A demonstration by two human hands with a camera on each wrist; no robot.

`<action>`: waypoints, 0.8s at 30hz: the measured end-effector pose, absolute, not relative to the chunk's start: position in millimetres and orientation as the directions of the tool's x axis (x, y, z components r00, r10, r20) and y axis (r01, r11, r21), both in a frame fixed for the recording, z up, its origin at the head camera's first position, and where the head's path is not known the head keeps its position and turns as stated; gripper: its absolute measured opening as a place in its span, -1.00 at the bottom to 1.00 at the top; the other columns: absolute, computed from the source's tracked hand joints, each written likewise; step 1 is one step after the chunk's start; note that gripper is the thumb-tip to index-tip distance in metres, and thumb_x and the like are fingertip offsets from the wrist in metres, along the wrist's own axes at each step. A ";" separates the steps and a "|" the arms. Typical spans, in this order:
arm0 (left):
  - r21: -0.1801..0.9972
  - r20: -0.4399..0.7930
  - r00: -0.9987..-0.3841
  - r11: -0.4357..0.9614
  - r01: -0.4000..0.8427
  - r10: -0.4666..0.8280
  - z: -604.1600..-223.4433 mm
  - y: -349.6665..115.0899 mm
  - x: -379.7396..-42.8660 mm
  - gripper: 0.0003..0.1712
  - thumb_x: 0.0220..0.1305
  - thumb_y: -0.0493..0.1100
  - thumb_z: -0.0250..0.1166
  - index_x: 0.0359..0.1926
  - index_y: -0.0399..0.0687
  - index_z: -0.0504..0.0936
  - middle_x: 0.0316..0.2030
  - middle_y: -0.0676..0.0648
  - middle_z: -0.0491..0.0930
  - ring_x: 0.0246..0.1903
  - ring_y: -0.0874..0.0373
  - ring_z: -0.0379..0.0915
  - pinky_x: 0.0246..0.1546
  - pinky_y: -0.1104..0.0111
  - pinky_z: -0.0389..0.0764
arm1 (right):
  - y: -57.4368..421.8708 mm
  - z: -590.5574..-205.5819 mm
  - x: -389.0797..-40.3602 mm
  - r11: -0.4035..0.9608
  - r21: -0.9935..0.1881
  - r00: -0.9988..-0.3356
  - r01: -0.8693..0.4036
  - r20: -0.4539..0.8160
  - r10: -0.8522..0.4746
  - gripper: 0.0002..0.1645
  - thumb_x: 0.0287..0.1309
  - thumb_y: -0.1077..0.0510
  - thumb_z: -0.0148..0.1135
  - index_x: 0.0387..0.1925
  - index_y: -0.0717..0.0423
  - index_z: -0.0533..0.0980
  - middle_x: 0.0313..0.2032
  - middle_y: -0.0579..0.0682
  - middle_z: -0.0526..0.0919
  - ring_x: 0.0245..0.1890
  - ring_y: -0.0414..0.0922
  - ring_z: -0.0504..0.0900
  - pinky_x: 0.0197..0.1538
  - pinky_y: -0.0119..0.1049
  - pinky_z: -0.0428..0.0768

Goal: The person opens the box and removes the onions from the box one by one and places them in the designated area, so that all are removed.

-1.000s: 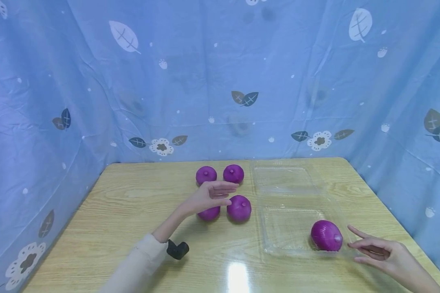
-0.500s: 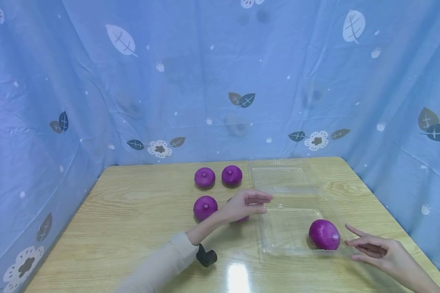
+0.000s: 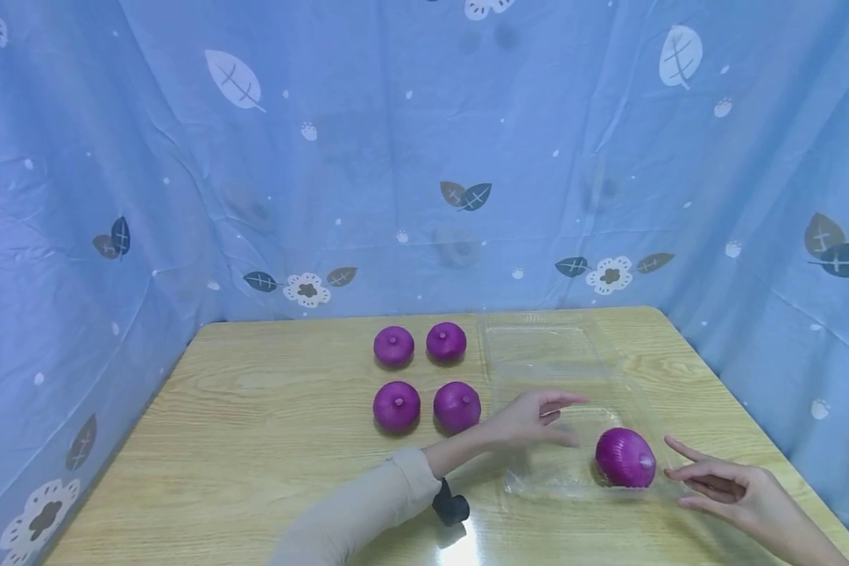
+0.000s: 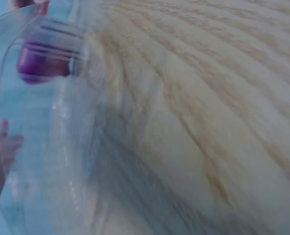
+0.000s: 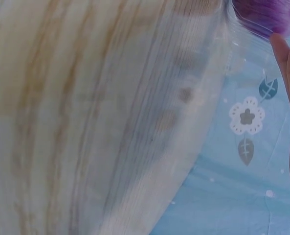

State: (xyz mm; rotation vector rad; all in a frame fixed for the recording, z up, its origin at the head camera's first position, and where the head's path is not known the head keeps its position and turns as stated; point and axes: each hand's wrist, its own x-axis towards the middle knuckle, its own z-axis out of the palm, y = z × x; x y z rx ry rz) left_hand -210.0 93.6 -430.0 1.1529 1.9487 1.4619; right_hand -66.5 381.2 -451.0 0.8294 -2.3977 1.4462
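A red onion (image 3: pixel 626 458) lies in the near right corner of a clear plastic clamshell box (image 3: pixel 531 481), whose lid (image 3: pixel 538 343) is folded back. Over the box, to the onion's left, hovers my left hand (image 3: pixel 534 420), fingers spread and holding nothing. My right hand (image 3: pixel 725 483) is at the box's right edge, fingers loosely bent towards the onion; whether they touch the rim is unclear. In the left wrist view the onion (image 4: pixel 44 62) shows through blurred plastic. The right wrist view has the onion (image 5: pixel 268 14) at the top, beside my right fingers (image 5: pixel 280 54).
Left of the box stand several more red onions: two at the back (image 3: pixel 394 347) and two in front (image 3: pixel 397 407). The wooden table (image 3: pixel 255 440) is bounded by a blue patterned curtain (image 3: pixel 368 157). A black device (image 3: pixel 451 505) is on my left wrist.
My left hand has moved right, from over the loose onions to above the box, uncovering those onions. The right hand and the boxed onion have stayed nearly where they were.
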 end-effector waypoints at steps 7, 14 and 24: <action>0.810 0.024 -0.494 0.273 0.520 0.869 -437.2 116.7 -202.8 -0.15 0.12 -0.12 0.43 0.40 0.12 0.26 0.38 0.13 0.21 0.35 0.23 0.09 0.31 0.35 0.22 | 381.2 -451.6 -64.0 0.394 -0.748 -0.842 -0.535 0.431 -0.325 -0.58 -0.17 0.66 0.27 -0.17 0.40 0.57 0.26 -0.27 0.42 0.08 -0.39 0.52 -0.15 -0.44 0.62; 0.921 0.023 -0.382 0.129 0.367 0.924 -444.6 131.1 -195.4 -0.18 0.08 -0.41 0.40 0.34 -0.03 0.25 0.28 0.01 0.32 0.24 0.24 0.28 0.12 0.56 0.38 | 380.8 -452.7 -65.9 0.362 -0.740 -0.819 -0.567 0.460 -0.343 -0.55 -0.20 0.69 0.26 -0.17 0.40 0.58 0.29 -0.21 0.41 0.09 -0.37 0.52 -0.14 -0.46 0.61; 0.802 0.096 -0.384 0.157 0.576 0.918 -441.1 133.9 -195.6 -0.12 -0.04 -0.31 0.51 0.33 -0.02 0.33 0.19 -0.01 0.41 0.11 0.32 0.38 -0.12 0.70 0.45 | 379.3 -451.2 -65.2 0.437 -0.702 -0.827 -0.562 0.458 -0.326 -0.53 -0.21 0.67 0.29 -0.17 0.33 0.60 0.27 -0.29 0.41 0.07 -0.41 0.52 -0.16 -0.52 0.60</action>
